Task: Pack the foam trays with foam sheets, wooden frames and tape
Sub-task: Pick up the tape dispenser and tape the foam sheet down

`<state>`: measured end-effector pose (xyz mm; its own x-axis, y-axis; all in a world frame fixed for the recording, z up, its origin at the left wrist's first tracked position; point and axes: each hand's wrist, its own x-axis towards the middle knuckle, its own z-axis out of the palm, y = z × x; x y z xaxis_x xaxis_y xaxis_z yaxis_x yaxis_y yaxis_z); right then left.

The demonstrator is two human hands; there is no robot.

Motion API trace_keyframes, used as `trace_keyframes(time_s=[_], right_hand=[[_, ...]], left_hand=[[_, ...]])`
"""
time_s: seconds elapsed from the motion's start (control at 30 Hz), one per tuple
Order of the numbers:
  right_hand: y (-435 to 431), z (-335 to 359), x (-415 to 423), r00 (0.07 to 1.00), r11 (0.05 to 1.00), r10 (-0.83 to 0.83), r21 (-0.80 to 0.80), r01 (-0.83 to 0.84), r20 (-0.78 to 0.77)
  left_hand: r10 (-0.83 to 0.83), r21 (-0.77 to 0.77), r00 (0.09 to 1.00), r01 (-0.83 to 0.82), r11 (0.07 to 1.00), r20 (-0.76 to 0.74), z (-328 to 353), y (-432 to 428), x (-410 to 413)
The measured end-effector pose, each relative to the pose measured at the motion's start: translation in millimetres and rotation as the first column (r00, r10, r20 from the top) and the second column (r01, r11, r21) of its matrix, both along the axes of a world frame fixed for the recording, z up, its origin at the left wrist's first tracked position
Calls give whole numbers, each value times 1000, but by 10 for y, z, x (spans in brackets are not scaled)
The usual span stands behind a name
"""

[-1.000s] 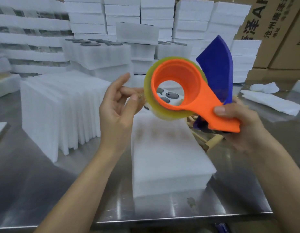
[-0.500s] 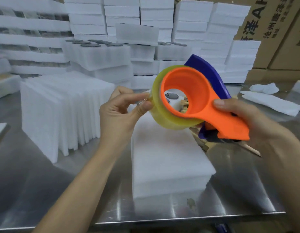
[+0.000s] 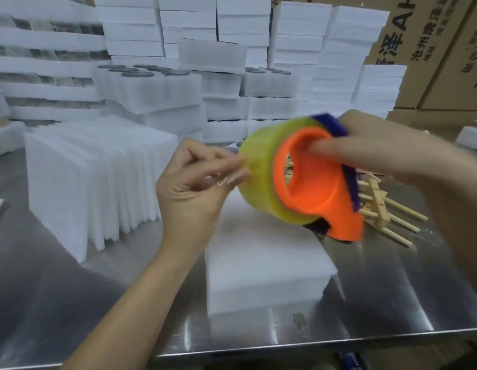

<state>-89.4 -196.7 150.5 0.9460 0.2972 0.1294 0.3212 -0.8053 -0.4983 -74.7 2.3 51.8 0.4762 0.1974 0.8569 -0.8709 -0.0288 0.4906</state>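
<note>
my right hand (image 3: 370, 150) grips the orange plastic tape dispenser (image 3: 312, 193); my left hand (image 3: 192, 182) pinches its yellowish tape (image 3: 258, 166); next, i'd stretch it over the white foam block (image 3: 258, 263).

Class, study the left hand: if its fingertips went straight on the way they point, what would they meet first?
The tape roll on the orange dispenser: the left hand points rightward, its fingertips at the roll's side, seemingly pinching the loose tape end.

I count two hands on my feed — one left hand (image 3: 192, 188), one right hand (image 3: 378, 150) — one orange tape dispenser (image 3: 322, 193) carrying one roll of tape (image 3: 258, 169), one foam block (image 3: 264, 263), one steel table (image 3: 71, 303), and foam sheets (image 3: 98, 177) and wooden frames (image 3: 376, 196) too crowded to number.
</note>
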Motion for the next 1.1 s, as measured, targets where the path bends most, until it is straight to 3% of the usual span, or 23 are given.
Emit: trace_keyframes(time_s=[0.1,0.2,0.3,0.37,0.43,0.5,0.53,0.6,0.63,0.67,0.77,0.83,0.9,1.0,1.1], right_hand=[[1,-6,27,970,997,-58,-27,66,238],[-32,-171,0,860,999,-54,32,43,508],[-121,-266,77,758,943,-158,324,-74,633],[-189,-304,87,793,834,-223,533,-146,567],[-273,-362,134,791,792,-240,585,-175,562],[-331,-425,219,839,719,-295,684,-119,457],[-360,-477,288,864,630,-343,773,-81,370],[-413,-545,380,919,341,-361,940,-25,155],[-447,-586,406,947,217,-306,975,-36,103],[-491,-635,445,959,166,-254,983,-83,124],[-538,-752,483,971,166,-67,962,-216,229],[-522,-818,494,968,241,10,939,-246,251],[-514,-855,535,974,254,-4,943,-216,225],[-583,-863,601,999,80,-33,997,16,-13],[-545,-795,616,999,59,44,998,-31,28]], left_hand=[[-9,122,990,-8,992,138,-35,-64,-29],[-9,179,973,-33,983,230,-12,-107,-4],[-99,242,944,22,970,314,14,-96,-28],[-71,283,938,-30,959,339,24,-46,-16],[18,329,928,-150,932,372,46,14,27],[54,357,923,-200,913,380,56,44,47],[55,369,925,-204,907,376,55,61,45],[62,387,925,-217,896,376,44,125,47],[83,393,922,-241,887,378,36,166,48],[111,393,922,-264,881,372,38,214,53],[195,405,937,-305,862,292,64,327,107],[180,426,968,-238,873,173,66,344,139],[124,415,992,-118,902,13,57,320,155],[-47,310,964,130,942,-263,41,296,165],[-207,195,902,297,935,-380,19,263,157]])
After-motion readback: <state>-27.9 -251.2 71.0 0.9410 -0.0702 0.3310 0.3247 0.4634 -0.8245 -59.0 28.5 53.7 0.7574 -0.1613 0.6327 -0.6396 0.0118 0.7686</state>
